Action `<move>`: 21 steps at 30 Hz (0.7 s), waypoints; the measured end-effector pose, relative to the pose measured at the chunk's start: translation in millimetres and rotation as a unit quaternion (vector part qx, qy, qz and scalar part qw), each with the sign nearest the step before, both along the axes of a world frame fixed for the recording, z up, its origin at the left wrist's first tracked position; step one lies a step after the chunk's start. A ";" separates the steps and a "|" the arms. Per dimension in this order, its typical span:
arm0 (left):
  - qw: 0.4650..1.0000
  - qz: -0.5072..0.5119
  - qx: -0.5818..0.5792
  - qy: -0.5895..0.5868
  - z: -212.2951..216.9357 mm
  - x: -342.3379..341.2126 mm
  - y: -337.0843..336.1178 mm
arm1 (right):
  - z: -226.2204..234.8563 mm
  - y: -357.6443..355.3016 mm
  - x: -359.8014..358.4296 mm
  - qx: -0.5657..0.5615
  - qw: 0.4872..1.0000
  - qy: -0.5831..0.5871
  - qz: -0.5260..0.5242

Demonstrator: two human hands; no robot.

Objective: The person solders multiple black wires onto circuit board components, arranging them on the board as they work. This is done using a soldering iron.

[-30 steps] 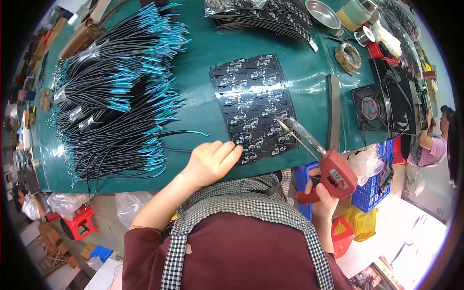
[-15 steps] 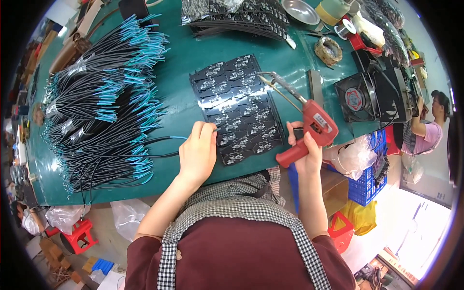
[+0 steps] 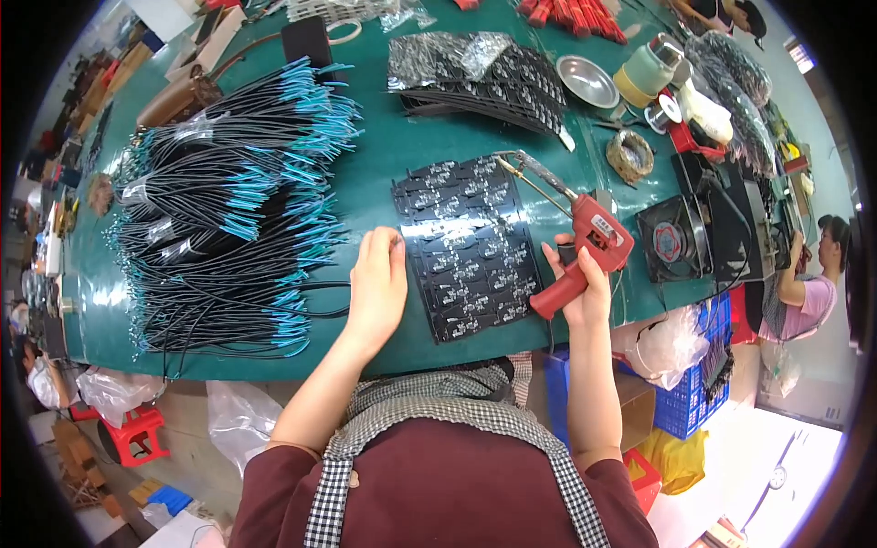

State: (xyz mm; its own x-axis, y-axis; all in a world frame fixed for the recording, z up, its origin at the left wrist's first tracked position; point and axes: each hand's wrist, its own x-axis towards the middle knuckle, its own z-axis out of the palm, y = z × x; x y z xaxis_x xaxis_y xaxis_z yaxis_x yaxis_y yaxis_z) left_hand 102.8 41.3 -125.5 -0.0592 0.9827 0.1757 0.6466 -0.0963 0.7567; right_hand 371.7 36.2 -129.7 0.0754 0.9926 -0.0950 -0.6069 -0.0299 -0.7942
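Note:
My right hand (image 3: 578,281) grips a red soldering gun (image 3: 585,239) by its handle; the metal tip points up and left over the far right corner of a black circuit board panel (image 3: 468,245) lying on the green table (image 3: 384,173). My left hand (image 3: 377,283) rests on the table just left of the panel, fingers bent together near its edge; whether it pinches a wire is unclear. A large heap of black cables with teal ends (image 3: 228,210) spreads out to the left of that hand.
More black panels in plastic (image 3: 475,78) lie at the back. A metal dish (image 3: 589,80), tape rolls (image 3: 628,153), a small fan (image 3: 671,242) and a black box stand at the right. Another person (image 3: 813,274) sits at the far right. Blue crates (image 3: 694,393) sit below the table edge.
My left hand has shifted from the panel's lower edge to the table at its left side. The soldering gun has risen and swung toward the panel's far right corner.

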 end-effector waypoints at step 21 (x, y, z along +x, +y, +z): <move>0.991 -0.091 -0.097 -0.008 19.5 1.9 -26.0 | -4.8 -2.6 3.6 -0.022 0.998 0.035 0.043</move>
